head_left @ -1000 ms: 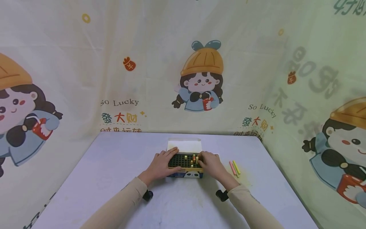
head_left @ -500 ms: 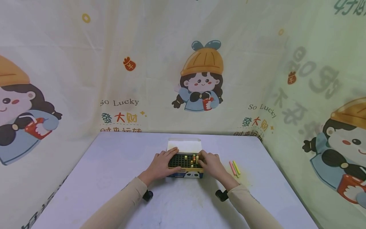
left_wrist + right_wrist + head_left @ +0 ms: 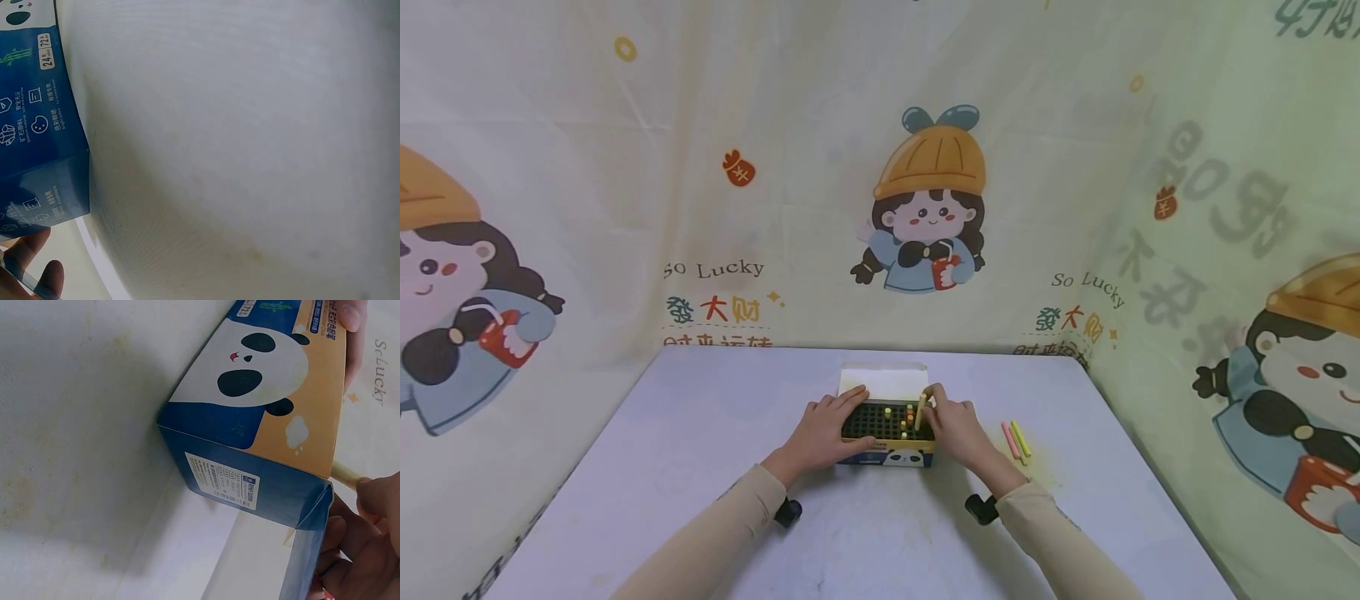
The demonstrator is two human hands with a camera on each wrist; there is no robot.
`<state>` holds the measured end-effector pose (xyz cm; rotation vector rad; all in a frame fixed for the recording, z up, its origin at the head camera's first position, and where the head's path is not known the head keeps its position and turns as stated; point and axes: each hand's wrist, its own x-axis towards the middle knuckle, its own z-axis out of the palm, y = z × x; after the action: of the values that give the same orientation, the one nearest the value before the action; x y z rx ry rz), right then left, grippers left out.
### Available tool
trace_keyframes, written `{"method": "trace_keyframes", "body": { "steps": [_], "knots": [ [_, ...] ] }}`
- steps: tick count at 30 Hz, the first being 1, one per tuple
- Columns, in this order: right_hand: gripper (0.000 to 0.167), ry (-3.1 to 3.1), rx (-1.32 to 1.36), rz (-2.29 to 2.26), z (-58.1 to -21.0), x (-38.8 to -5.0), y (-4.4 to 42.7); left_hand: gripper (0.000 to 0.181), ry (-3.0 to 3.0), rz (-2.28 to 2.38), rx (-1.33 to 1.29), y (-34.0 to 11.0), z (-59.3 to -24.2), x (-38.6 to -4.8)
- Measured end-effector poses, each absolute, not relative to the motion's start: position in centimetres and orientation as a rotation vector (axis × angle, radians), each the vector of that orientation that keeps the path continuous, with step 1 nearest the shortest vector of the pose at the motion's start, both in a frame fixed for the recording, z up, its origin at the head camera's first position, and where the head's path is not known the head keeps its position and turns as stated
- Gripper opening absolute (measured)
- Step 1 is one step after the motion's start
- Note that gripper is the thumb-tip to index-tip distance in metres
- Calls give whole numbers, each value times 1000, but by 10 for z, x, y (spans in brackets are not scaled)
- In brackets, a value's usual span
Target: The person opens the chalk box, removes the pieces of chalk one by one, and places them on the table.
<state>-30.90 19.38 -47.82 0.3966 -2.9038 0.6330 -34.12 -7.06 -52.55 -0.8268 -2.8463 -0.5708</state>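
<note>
A chalk box [image 3: 871, 458] with a panda print stands mid-table, its white lid flap [image 3: 886, 382] raised behind. Inside is a black holder [image 3: 868, 421] full of holes, with several chalk sticks poking up at its right. My left hand [image 3: 822, 431] grips the box's left end, thumb along the front edge and fingers toward the back. My right hand [image 3: 957, 427], at the right end, pinches a pale yellow chalk stick [image 3: 921, 410], which stands tilted above the holder. In the right wrist view that chalk [image 3: 345, 474] shows between fingertips; whether its lower end sits in a hole is hidden.
To the right of the box, a pink chalk stick [image 3: 1011, 440] and yellow-green chalk [image 3: 1020, 437] lie on the white table [image 3: 715, 417]. Yellowish dust marks the surface near them. A printed curtain [image 3: 820, 167] hangs behind and at both sides.
My right hand's fingers have risen slightly, and the pale yellow chalk stands higher and more tilted out of the holder. The left hand and box have stayed put.
</note>
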Motion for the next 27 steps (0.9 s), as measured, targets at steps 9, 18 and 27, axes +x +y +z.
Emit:
{"method": "trace_keyframes", "body": {
  "steps": [9, 18, 27],
  "knots": [
    [24, -2896, 335, 745, -478, -312, 197, 91, -2850, -561, -838, -71, -526, -342],
    [30, -2906, 273, 784, -476, -314, 200, 91, -2841, -583, -843, -71, -526, -342],
    [34, -2870, 195, 923, -476, -317, 212, 91, -2838, -579, -843, -71, -525, -341]
  ]
}}
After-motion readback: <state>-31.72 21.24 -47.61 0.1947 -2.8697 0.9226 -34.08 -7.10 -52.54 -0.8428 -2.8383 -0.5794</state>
